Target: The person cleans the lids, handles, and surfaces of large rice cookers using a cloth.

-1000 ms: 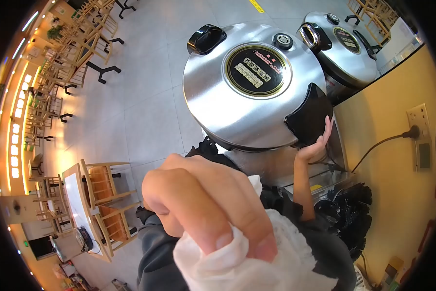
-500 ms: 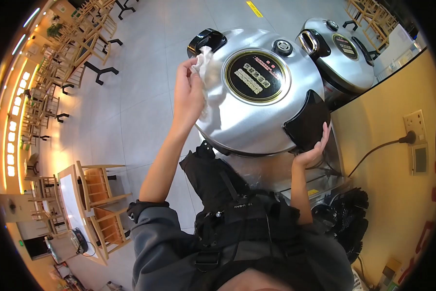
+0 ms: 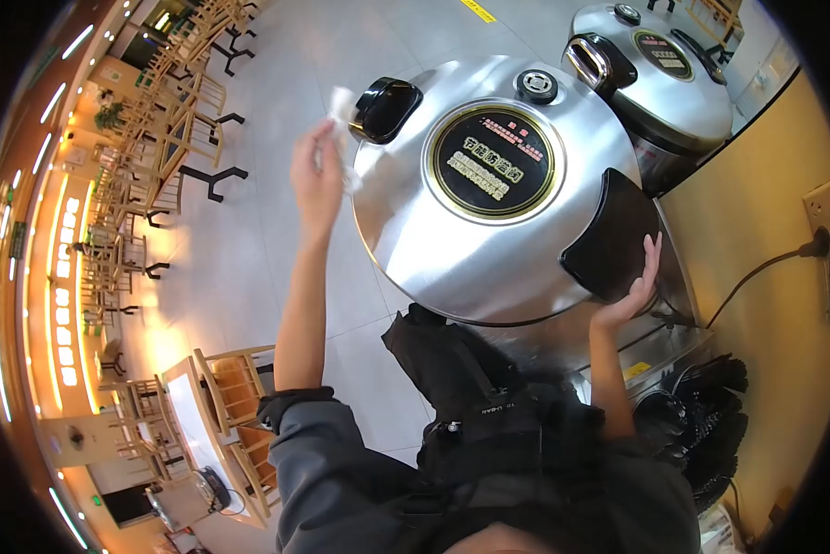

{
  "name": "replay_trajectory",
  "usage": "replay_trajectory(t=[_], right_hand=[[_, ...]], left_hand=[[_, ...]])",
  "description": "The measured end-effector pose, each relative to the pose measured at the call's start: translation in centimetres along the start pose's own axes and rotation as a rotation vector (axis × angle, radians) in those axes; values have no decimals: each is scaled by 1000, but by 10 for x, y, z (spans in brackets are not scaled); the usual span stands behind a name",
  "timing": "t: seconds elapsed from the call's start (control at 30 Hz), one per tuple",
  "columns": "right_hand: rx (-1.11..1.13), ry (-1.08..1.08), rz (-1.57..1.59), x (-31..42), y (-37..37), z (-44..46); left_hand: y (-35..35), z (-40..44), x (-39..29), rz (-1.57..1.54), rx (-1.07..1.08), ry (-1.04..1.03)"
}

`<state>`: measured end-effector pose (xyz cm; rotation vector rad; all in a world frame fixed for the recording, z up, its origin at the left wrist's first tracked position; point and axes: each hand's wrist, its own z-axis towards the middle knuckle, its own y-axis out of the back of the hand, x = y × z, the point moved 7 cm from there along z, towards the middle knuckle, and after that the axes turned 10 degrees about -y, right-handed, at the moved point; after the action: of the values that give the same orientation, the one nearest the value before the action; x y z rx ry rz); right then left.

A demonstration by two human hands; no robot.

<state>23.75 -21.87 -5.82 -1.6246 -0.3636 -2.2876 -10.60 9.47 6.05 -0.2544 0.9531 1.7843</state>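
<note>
A large rice cooker with a shiny steel lid (image 3: 406, 231) fills the middle of the head view, its lid down. The lid bears a round black label (image 3: 493, 164), a steam vent (image 3: 536, 86) and a glossy black latch (image 3: 385, 109). My left hand (image 3: 318, 180) is off the lid's left edge, beside the latch, its fingers closed on a white cloth (image 3: 343, 115) blurred by motion. My right hand (image 3: 629, 297) rests with its fingers stretched out against the edge of the black hinge cover (image 3: 613, 240), not wrapped round it.
A second rice cooker (image 3: 655, 74) stands behind at the right. A plugged-in power cord (image 3: 757, 268) runs along the yellow wall (image 3: 775, 203). Crumpled black plastic bags (image 3: 710, 415) lie low at the right. Wooden chairs (image 3: 235, 397) and tables stand to the left.
My left hand has moved left with the cloth, from on the lid beside the latch to out past its edge. My right hand stays at the hinge cover. The whole view has shifted slightly.
</note>
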Motion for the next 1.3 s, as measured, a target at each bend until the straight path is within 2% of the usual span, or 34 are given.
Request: replay_trajectory(t=[0.03,0.1,0.13,0.17,0.23,0.27,0.33,0.37,0.43,0.47,0.5,0.57,0.6,0.63,0.7,0.73,0.87,0.93,1.07,1.13,1.17,1.23,1.3], right_hand=[[2,-24,12,0,0,-1],[-8,-22,4,-4,2,-2],[-9,-17,9,-5,2,0],[-10,-17,9,-5,1,2],[6,7,-36,-1,2,-1],[2,-5,-42,-3,3,-3],[1,-9,1,-4,2,-1],[5,-7,-1,-2,0,1],[1,-20,-44,-1,2,-1],[7,-22,-47,-3,1,0],[3,-33,-15,-5,1,0],[6,-52,21,-5,1,-2],[0,-40,9,-3,0,0],[-17,-36,-4,-2,0,-1],[-30,-52,-5,-2,0,-2],[-24,-49,-13,-2,0,-2],[-19,-70,-6,-3,0,0],[-9,-53,-34,0,1,-1],[-9,-48,-4,-3,1,-1],[-4,-30,-19,-1,1,-1],[-4,-34,-24,-2,2,-1],[6,-36,-23,-3,2,-2],[6,-39,-8,-3,1,0]], left_hand=[[-7,13,0,-4,13,-1],[-38,30,-24,164,204,-392],[-65,24,-14,120,364,-423],[-89,10,-4,211,528,-486],[-116,6,-11,500,537,-391],[-125,11,-8,497,552,-391],[-135,42,26,516,465,22],[-140,51,27,515,462,26],[-145,57,37,528,549,308],[-146,61,38,522,437,263],[-145,59,35,527,440,272],[-143,55,35,557,561,361],[-153,47,57,717,682,81],[-148,42,47,726,690,71],[-126,30,-4,628,443,-305],[-121,27,5,629,515,-55],[-101,3,-32,531,541,-82],[-96,-10,-46,505,509,-218],[-97,2,-25,466,440,-304],[-115,16,-7,502,599,-212],[-124,24,-3,499,604,-211],[-137,40,16,666,624,-82],[-145,56,27,657,617,-27]])
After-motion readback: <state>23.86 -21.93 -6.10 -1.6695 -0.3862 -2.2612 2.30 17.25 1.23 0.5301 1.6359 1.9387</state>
